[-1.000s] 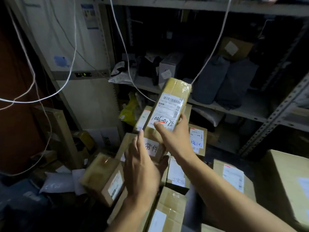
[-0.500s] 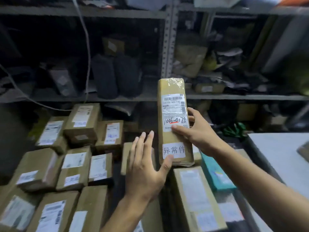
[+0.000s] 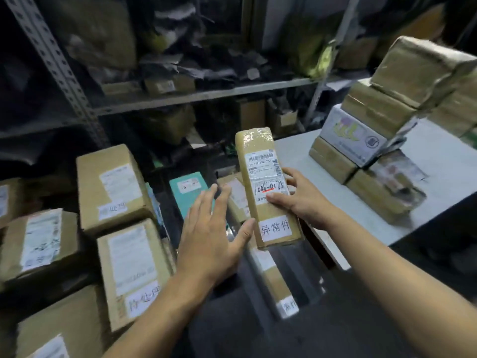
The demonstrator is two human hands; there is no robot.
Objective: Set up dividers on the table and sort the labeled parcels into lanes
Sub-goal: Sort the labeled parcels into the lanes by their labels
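My right hand grips a long, narrow brown parcel held upright, with a barcode label, the handwritten number 1006-0175 and a white sticker near its lower end. My left hand is flat beside it with fingers spread, the thumb touching the parcel's lower left edge. The white table lies to the right, just beyond the held parcel. On it stands a stack of taped brown parcels with one white printed box among them. No divider is visible.
Many labelled cardboard boxes are piled low on the left, with a teal parcel among them. Metal shelving crammed with bags and boxes fills the back. A long parcel lies below my hands.
The view has swung right, bringing the table and its parcel stack into sight. The held parcel stays upright in my right hand, now close to the table's left edge.
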